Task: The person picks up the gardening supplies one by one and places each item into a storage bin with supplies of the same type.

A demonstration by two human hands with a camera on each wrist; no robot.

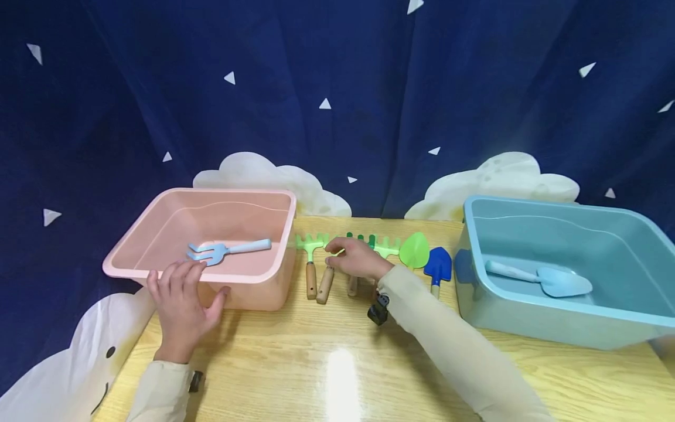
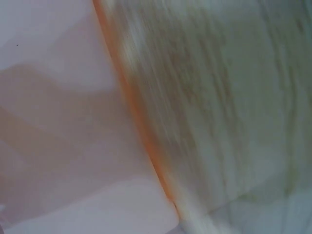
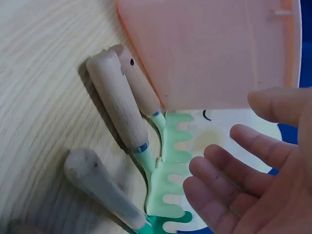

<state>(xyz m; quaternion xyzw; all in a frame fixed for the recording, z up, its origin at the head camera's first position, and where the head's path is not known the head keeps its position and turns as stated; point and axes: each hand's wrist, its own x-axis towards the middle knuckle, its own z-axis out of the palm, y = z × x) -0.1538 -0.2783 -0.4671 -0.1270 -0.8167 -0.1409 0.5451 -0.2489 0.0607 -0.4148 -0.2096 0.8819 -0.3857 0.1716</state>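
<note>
My left hand (image 1: 181,310) holds the near rim of a pink bin (image 1: 279,275), fingertips over the edge and thumb along the outer wall. A light blue hand fork (image 1: 242,248) lies inside that bin. My right hand (image 1: 355,258) hovers above a row of small garden tools, its fingers loosely bent with nothing between them. Beneath and beside it are a light green rake (image 3: 178,136) with a wooden handle, a second light green rake (image 3: 117,97) and a dark green rake (image 3: 168,222). The left wrist view catches only the pink wall (image 2: 73,122) and blurred tabletop.
To the right of the rakes lie a light green shovel (image 1: 415,250) and a dark blue shovel (image 1: 439,265). A blue bin (image 1: 527,308) stands at the right, with a light blue trowel (image 1: 564,282) inside. Behind the wooden table (image 1: 285,363) hangs a dark blue curtain (image 1: 358,70).
</note>
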